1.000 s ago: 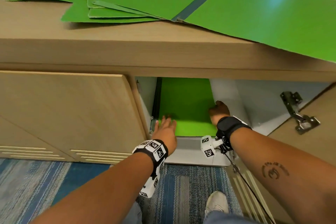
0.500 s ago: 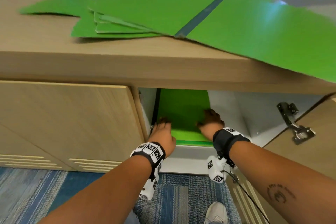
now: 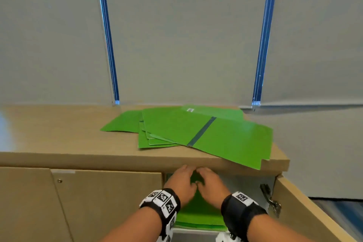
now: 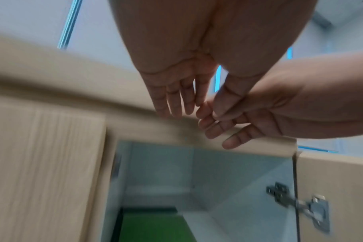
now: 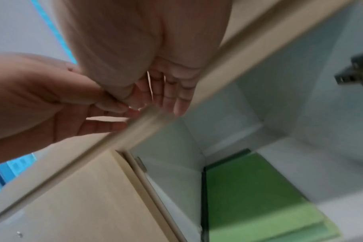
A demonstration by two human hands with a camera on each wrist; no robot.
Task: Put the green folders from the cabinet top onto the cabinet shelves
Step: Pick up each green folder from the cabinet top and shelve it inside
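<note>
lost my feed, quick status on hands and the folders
Left hand and right hand open, empty, at the cabinet top's front edge. Shelved green folders lie flat inside. Stack of green folders waits on cabinet top. Nothing in the way.

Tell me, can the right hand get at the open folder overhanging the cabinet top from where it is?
Probably yes. The right hand is empty at the cabinet top's front edge, and the open folder overhangs just above and to its right, with nothing between.
</note>
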